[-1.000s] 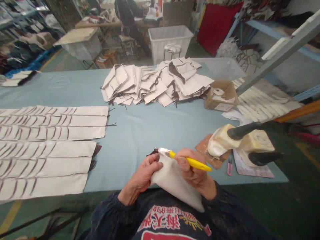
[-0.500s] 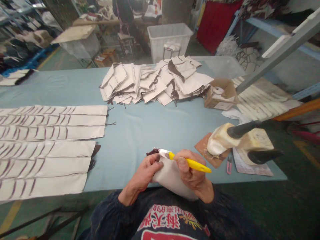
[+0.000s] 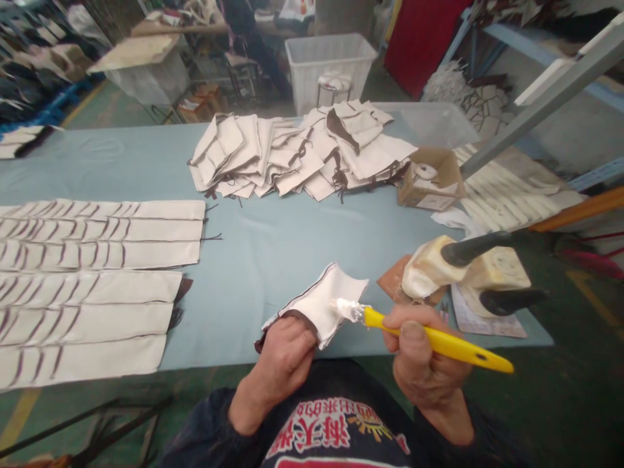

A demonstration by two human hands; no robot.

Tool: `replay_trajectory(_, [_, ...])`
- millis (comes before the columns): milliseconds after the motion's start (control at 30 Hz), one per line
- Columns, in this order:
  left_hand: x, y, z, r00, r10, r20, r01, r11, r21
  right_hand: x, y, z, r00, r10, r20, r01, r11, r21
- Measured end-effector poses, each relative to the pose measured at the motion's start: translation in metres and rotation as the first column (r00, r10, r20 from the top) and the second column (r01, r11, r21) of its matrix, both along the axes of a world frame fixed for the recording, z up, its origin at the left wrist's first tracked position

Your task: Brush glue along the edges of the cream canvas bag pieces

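The blue table (image 3: 263,234) is stretching beneath a heap of cream pieces (image 3: 287,156). At its near edge, a dark-trimmed piece (image 3: 324,302) is spreading out between the two hands. The right hand (image 3: 424,364) is closing firmly around a yellow brush (image 3: 455,348), thumb pressing on top. The left hand (image 3: 287,351) is bending knuckles-up, fingers curling over the piece's dark edge and gripping it, tips hidden. White-coated bristles (image 3: 348,309) are touching the piece's cream face.
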State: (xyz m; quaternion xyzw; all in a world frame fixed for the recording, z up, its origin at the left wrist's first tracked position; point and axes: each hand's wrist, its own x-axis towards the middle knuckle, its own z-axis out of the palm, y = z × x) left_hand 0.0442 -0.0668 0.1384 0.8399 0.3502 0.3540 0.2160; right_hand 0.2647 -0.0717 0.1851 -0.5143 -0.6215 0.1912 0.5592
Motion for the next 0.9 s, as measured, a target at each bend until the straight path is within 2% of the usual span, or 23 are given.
replay_trajectory(133, [0.003, 0.003, -0.002, 0.996, 0.045, -0.083, -0.04, 0.997, 0.063, -0.005, -0.003, 0.018, 0.969, 0.157, 0.189, -0.17, 0.984, 0.055])
replay_trajectory(200, [0.004, 0.003, -0.005, 0.994, 0.06, -0.097, -0.052, 0.995, 0.082, -0.011, -0.007, 0.021, 0.945, 0.24, 0.223, -0.26, 0.963, 0.066])
replay_trajectory(267, [0.005, 0.002, -0.008, 0.993, 0.078, -0.092, -0.069, 0.993, 0.097, -0.015, -0.01, 0.022, 0.937, 0.274, 0.216, -0.292, 0.955, 0.058])
replay_trajectory(367, [0.006, 0.001, -0.012, 0.99, 0.108, -0.087, -0.097, 0.988, 0.118, -0.013, -0.011, 0.02, 0.945, 0.266, 0.193, -0.275, 0.961, 0.022])
replay_trajectory(467, [0.009, 0.001, -0.014, 0.988, 0.126, -0.093, -0.114, 0.985, 0.133, -0.008, -0.005, 0.017, 0.971, 0.137, 0.197, -0.146, 0.989, 0.036])
replay_trajectory(533, [0.01, 0.001, -0.016, 0.987, 0.131, -0.089, -0.118, 0.983, 0.139, -0.008, -0.002, 0.015, 0.973, 0.104, 0.204, -0.116, 0.992, 0.051])
replay_trajectory(667, [0.011, 0.0, -0.021, 0.988, 0.131, -0.08, -0.12, 0.984, 0.131, -0.018, -0.007, 0.013, 0.943, 0.283, 0.177, -0.294, 0.955, 0.039])
replay_trajectory(733, [0.011, 0.0, -0.023, 0.99, 0.124, -0.072, -0.115, 0.986, 0.119, -0.021, -0.011, 0.012, 0.941, 0.297, 0.159, -0.307, 0.951, 0.037])
replay_trajectory(900, [0.015, 0.003, -0.021, 0.992, 0.121, -0.031, -0.119, 0.991, 0.065, -0.017, -0.007, 0.01, 0.985, 0.122, 0.118, -0.125, 0.992, 0.016])
